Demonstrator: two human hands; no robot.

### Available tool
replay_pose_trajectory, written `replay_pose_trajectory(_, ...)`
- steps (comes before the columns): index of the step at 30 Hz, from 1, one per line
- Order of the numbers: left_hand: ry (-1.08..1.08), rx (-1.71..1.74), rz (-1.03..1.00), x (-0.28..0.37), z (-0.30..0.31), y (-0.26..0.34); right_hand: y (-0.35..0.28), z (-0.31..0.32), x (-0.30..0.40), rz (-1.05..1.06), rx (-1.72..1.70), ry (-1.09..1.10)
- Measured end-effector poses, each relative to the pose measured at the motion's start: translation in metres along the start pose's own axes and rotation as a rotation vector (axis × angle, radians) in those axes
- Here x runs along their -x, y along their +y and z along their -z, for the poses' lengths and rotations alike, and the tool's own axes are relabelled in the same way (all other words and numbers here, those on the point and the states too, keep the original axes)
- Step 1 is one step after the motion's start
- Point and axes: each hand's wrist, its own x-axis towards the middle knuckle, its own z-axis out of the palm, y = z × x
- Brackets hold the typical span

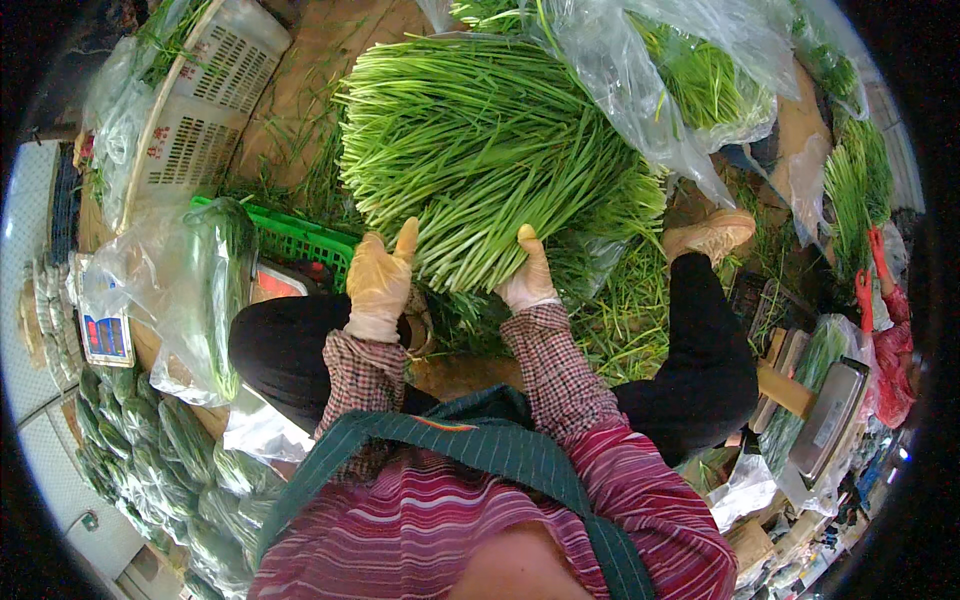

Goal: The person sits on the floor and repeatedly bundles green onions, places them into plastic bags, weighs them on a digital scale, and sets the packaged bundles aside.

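Note:
A large heap of long green stalks, probably garlic chives (480,142), lies in front of me with pale cut ends toward the left and front. My left hand (377,281), in a thin yellowish glove, is beside the cut ends at the heap's front left. Its thumb stands apart from the fingers, and nothing shows between them. At the front edge, my gloved right hand (531,274) grips the stalks; its thumb is on top and its fingers are hidden underneath. Clear plastic sheeting (622,82) covers the heap's far right side, beside more bagged chives (697,75).
A white plastic crate (191,142) stands at the far left, and a green basket (300,236) sits near my left knee. Bagged green vegetables (150,450) are piled at lower left. Loose trimmings (630,315) litter the ground. At right, another person's red-gloved hands (870,277) hold chives.

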Motion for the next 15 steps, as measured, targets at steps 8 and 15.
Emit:
replay_pose_trajectory(8,-0.344,0.053,-0.082,0.049,-0.052,0.016,-0.016,0.023,0.029,-0.108,0.234,0.06)
replay_pose_trajectory(15,-0.22,-0.36,-0.416,0.094,-0.08,0.049,-0.011,-0.001,0.048,-0.158,0.15,-0.094)
